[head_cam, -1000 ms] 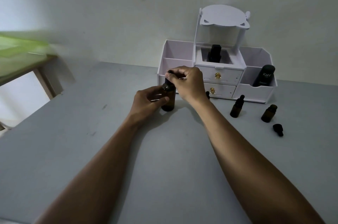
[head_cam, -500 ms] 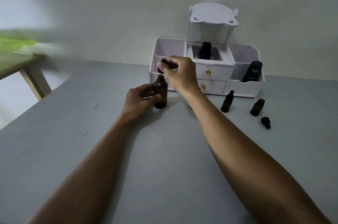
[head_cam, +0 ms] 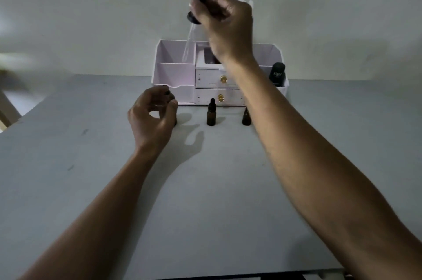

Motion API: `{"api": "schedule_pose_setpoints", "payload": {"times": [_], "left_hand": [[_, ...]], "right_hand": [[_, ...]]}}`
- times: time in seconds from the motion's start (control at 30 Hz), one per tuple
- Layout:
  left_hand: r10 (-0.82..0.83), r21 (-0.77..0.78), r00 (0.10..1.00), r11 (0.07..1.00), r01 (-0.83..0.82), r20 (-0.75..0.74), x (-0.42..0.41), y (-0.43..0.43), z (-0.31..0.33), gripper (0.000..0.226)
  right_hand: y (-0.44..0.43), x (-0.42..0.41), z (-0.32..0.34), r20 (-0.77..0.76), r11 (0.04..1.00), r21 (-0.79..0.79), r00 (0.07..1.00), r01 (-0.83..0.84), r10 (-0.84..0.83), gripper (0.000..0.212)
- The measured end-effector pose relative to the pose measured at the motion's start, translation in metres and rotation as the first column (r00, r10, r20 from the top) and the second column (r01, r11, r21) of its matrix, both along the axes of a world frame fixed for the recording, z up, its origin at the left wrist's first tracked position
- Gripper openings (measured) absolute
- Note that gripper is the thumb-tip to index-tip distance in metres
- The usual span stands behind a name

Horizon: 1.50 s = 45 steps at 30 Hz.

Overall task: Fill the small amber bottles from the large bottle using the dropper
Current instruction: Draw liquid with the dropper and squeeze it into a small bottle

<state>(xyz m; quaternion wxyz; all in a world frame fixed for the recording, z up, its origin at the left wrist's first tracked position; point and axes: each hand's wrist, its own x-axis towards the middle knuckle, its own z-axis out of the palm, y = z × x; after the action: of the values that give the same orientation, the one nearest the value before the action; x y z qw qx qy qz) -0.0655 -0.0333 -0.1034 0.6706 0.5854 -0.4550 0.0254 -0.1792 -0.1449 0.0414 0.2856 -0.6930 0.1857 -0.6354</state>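
Note:
My right hand (head_cam: 225, 21) is raised high in front of the organizer and grips the dropper (head_cam: 190, 35) by its black bulb; the clear glass tube hangs down and to the left. My left hand (head_cam: 154, 116) is wrapped around the large amber bottle (head_cam: 171, 97) on the table, which is almost wholly hidden behind my fingers. A small amber bottle (head_cam: 211, 113) with a black dropper cap stands to the right of it. A second small amber bottle (head_cam: 246, 117) is partly hidden by my right forearm.
A white desk organizer (head_cam: 175, 74) with two gold-knobbed drawers stands against the wall at the back of the grey table (head_cam: 217, 188). A black Kahf bottle (head_cam: 276, 73) sits in its right compartment. A wooden table leg shows at far left.
My right hand has unscrewed the dropper cap and lifted it well above the large bottle, drawing the glass tube out. My left hand stays on the bottle. The view has shifted.

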Motion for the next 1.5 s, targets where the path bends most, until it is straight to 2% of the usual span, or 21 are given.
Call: {"api": "schedule_pose_setpoints", "payload": {"times": [0.13, 0.27, 0.5, 0.67, 0.9, 1.13, 1.33, 1.5], "left_hand": [[-0.131, 0.019, 0.991, 0.991, 0.130, 0.027, -0.043, -0.011, 0.001, 0.019], [-0.275, 0.079, 0.960, 0.959, 0.271, 0.048, -0.090, -0.026, 0.000, 0.020], [-0.437, 0.250, 0.897, 0.863, 0.439, -0.063, -0.149, -0.066, -0.013, 0.038], [-0.434, 0.359, 0.893, 0.820, 0.446, -0.118, -0.168, -0.099, -0.023, 0.054], [-0.416, 0.421, 0.888, 0.783, 0.459, -0.195, -0.183, -0.134, -0.030, 0.060], [-0.408, 0.436, 0.890, 0.776, 0.456, -0.206, -0.186, -0.151, -0.034, 0.054], [-0.444, 0.399, 0.874, 0.778, 0.486, -0.200, -0.188, -0.152, -0.033, 0.032], [-0.456, 0.386, 0.871, 0.782, 0.490, -0.181, -0.188, -0.152, -0.033, 0.029]], "right_hand": [[-0.015, -0.059, -0.004, -0.007, 0.995, -0.017, 0.995, 0.096, -0.096, 0.014], [-0.033, -0.116, -0.017, -0.019, 0.981, 0.072, 0.984, 0.179, -0.178, 0.010], [-0.056, -0.181, -0.045, -0.025, 0.934, 0.210, 0.957, 0.289, -0.290, 0.007], [-0.067, -0.204, -0.059, 0.004, 0.914, 0.265, 0.948, 0.307, -0.319, 0.005], [-0.078, -0.214, -0.074, 0.010, 0.897, 0.317, 0.944, 0.309, -0.328, 0.003], [-0.082, -0.212, -0.087, -0.010, 0.888, 0.333, 0.943, 0.317, -0.332, 0.005], [-0.085, -0.209, -0.093, -0.025, 0.881, 0.352, 0.944, 0.316, -0.329, 0.007], [-0.085, -0.207, -0.093, -0.043, 0.886, 0.333, 0.944, 0.323, -0.328, 0.006]]}}
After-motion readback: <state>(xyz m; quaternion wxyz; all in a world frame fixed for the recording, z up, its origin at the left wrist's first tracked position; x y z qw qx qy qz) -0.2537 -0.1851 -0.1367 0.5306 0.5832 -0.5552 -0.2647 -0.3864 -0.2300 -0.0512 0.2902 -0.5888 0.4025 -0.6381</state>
